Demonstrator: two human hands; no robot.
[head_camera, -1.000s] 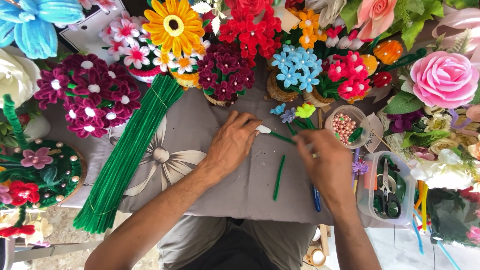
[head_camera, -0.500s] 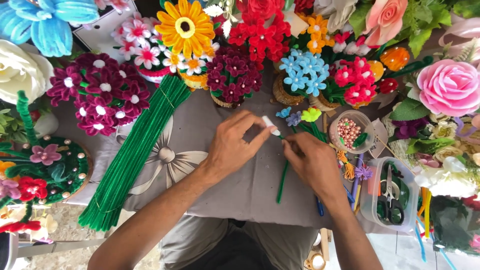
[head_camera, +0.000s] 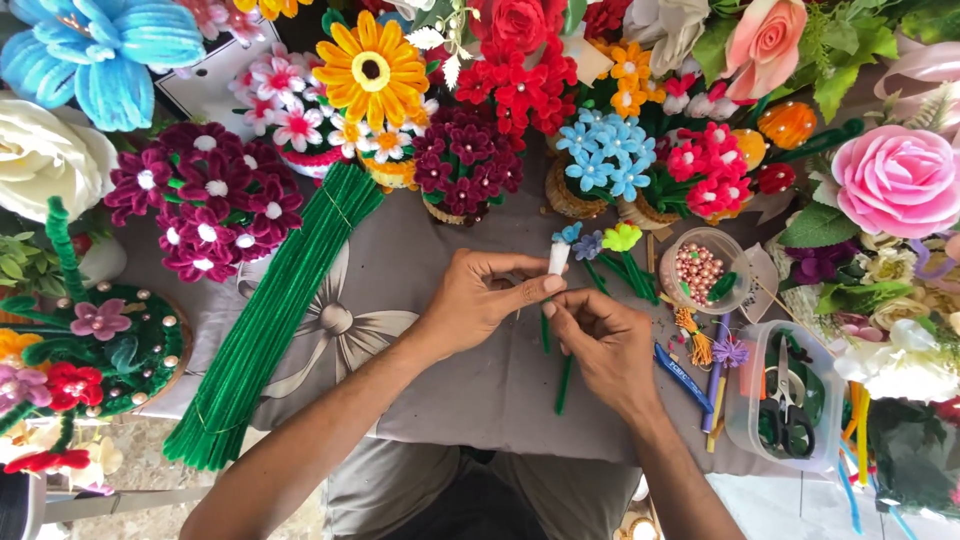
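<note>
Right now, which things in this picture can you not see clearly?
Head view only:
- Green stem: upper part hidden by the right hand.
- White piece: lower end covered by left hand fingertips; too small to identify.
- Scissors: blurred behind the plastic box wall.
- Blue flower: cut by the top edge.

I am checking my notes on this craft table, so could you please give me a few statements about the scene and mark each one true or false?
1. The left hand and the right hand meet over the grey cloth. True.
2. The left hand pinches a small white piece. True.
3. The long bundle of green stems lies to the person's right. False: it lies to their left, on the cloth.
4. The scissors rest in the right hand. False: they lie in a clear plastic box at the right.
5. The small round cup holds pinkish beads. True.
</note>
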